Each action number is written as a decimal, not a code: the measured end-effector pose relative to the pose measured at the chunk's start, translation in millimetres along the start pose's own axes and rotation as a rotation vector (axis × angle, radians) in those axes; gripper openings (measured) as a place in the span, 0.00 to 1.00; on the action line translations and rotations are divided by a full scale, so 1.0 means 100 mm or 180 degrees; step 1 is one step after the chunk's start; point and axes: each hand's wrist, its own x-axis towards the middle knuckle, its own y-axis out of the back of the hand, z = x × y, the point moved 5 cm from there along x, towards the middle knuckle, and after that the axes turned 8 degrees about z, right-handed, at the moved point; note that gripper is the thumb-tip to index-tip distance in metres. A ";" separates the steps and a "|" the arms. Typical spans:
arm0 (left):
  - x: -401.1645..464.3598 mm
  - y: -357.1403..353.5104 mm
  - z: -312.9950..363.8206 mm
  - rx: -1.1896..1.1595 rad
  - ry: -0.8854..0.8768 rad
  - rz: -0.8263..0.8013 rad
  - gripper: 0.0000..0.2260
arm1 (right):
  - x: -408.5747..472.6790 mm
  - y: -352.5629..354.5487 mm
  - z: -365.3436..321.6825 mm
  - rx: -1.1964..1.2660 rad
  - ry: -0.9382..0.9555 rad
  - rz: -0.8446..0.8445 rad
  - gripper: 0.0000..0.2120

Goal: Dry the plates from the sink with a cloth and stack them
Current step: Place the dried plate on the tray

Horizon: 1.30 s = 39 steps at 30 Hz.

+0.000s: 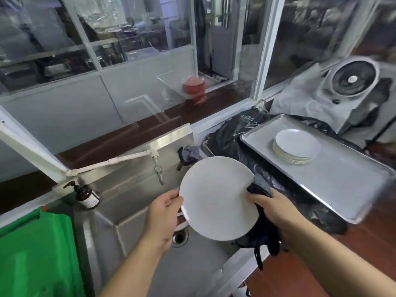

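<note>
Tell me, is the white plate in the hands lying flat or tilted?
Tilted. The plate stands on a slant above the sink, face to the camera, left hand on one edge, right hand and cloth on the other.

The single head-worn wide-angle view looks forward and down, close over the sink (137,213) and counter.

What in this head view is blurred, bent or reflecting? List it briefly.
Head view: wide-angle bending bows the window frame; reflections veil the glass panels; red bowls behind are smeared; the plate and tray are fairly sharp.
</note>
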 end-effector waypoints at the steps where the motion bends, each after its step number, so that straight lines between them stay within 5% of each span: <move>1: 0.00 -0.09 -0.03 0.0046 -0.0010 -0.0091 0.15 | -0.05 0.14 0.03 -0.0048 0.0045 0.0137 0.08; 8: -0.15 -0.87 -0.12 0.0267 -0.0057 -0.0728 0.11 | -0.40 1.15 0.14 -0.0227 0.0095 0.0914 0.05; 21: -0.97 -3.05 -0.18 0.0659 -0.0382 -0.1516 0.11 | -0.58 3.25 0.38 0.0780 0.0186 0.2144 0.03; 31: -1.81 -4.72 -0.49 0.0943 -0.0250 -0.1773 0.11 | -0.64 5.06 0.52 0.0950 0.0023 0.2368 0.03; 39: -1.94 -5.63 -0.62 0.1283 -0.0260 -0.1946 0.13 | -0.47 5.84 0.62 0.0616 -0.0246 0.2454 0.03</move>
